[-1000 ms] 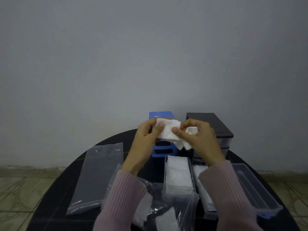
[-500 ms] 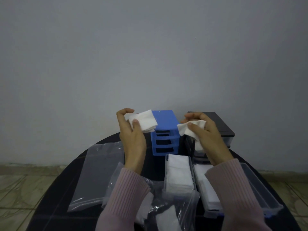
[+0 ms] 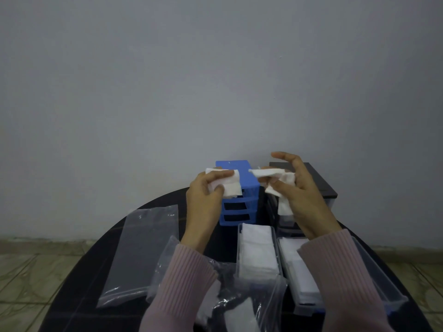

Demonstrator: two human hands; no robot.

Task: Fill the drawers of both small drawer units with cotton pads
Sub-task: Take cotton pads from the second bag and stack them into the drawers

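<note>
A: Plain grey wall, tiled floor, and a dark round counter [image 3: 134, 226] carrying everything. What's on it, from the left?

B: A flat empty plastic bag [image 3: 141, 255], then an opened bag [image 3: 239, 305] near the front edge with white pads inside. Behind sits the blue drawer unit [image 3: 239, 195] with its slots standing empty, and beside it the black drawer unit [image 3: 318, 180]. In front of them lie two pulled-out drawers: the middle drawer [image 3: 257, 250] looks packed with pads, and the right drawer [image 3: 374, 267] has pads only along its left side.

A: And the hands?

B: The left hand [image 3: 203, 200] pinches a small stack of cotton pads [image 3: 227, 184] between thumb and fingers, up in front of the blue unit's top. The right hand [image 3: 299, 188] grips a looser bunch of pads [image 3: 278, 178] with its lower fingers and thumb; the upper fingers are lifted and spread. One pad droops below that hand.

A: So the step is sorting a handful?

B: I'd judge so. Squaring each stack before lowering it would help, so the pads lie flat. The right bunch looks ready to shed that hanging pad, so firm it up first. The right drawer, with room left, lies below and toward the person from the right hand.
</note>
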